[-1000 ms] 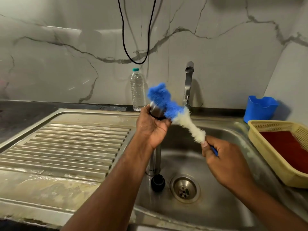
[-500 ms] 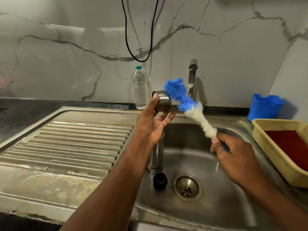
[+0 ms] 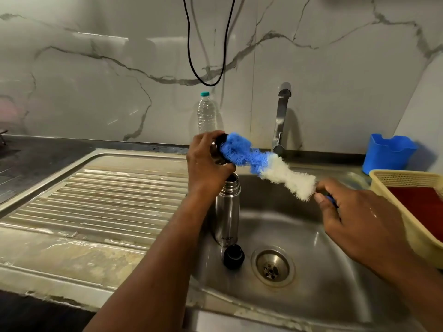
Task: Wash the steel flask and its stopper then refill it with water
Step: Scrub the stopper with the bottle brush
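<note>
Head view, centre of the frame: the left hand [image 3: 208,164] curls its fingers and thumb around a small steel cup-lid [image 3: 218,153], holding it on its side with its dark mouth turned toward the right. The right hand [image 3: 354,214] pinches the blue handle of a bottle brush [image 3: 268,165] just below the white bristles; the blue bristle end sits at the lid's mouth, touching it, though whether it is inside I cannot tell. Below the left hand, the steel flask [image 3: 227,212] stands upright and uncapped on the floor of the sink [image 3: 335,271], at the basin's left side. Its black stopper [image 3: 234,256] lies just beside the flask's base, between it and the drain [image 3: 272,267]. At the upper middle the tap [image 3: 281,118] shows no water running, and a clear plastic bottle [image 3: 206,113] stands against the marble wall. At the right edge sit a blue holder [image 3: 388,153] and a yellow basket [image 3: 407,202]. The ribbed drainboard [image 3: 107,200] fills the left. Judging by the look, the lid and flask are rigid, smooth steel and will be slippery once wet, so a full wrap around the body suits better than fingertips; the flask seems light while empty. The stopper is small and best pinched by its rim. The brush is soft at the head, stiff at the handle
</note>
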`<action>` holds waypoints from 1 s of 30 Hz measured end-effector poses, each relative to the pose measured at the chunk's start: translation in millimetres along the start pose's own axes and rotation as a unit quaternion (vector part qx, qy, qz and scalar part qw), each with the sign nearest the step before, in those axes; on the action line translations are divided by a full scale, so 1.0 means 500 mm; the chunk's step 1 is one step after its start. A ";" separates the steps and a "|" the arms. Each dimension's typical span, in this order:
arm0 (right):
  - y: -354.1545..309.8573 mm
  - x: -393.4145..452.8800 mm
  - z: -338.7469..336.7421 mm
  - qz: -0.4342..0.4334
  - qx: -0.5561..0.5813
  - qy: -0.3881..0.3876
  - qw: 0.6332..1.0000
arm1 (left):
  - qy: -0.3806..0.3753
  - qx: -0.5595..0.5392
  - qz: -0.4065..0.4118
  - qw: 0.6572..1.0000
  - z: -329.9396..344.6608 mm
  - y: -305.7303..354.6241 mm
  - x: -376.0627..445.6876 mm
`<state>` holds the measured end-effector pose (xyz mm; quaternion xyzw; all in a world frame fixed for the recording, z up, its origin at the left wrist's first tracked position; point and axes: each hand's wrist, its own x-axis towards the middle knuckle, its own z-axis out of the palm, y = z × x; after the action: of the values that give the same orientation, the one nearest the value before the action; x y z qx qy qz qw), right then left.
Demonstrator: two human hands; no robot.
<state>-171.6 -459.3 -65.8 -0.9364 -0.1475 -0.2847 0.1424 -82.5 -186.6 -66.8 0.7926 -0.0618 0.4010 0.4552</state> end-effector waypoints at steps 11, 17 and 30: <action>-0.033 0.002 -0.011 0.208 0.391 -0.211 0.872 | -0.062 0.113 0.220 0.967 0.010 0.009 -0.007; -0.020 -0.014 -0.020 -0.067 -0.077 0.084 0.991 | -0.066 -0.019 0.035 0.997 0.005 0.033 -0.001; -0.038 -0.018 0.000 0.151 0.293 -0.133 0.935 | -0.091 -0.015 0.116 0.989 0.005 0.029 -0.010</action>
<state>-185.5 -443.6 -67.5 -0.8938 -0.0991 -0.0771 0.4305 -91.0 -198.3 -61.1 0.8064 -0.2002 0.3763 0.4099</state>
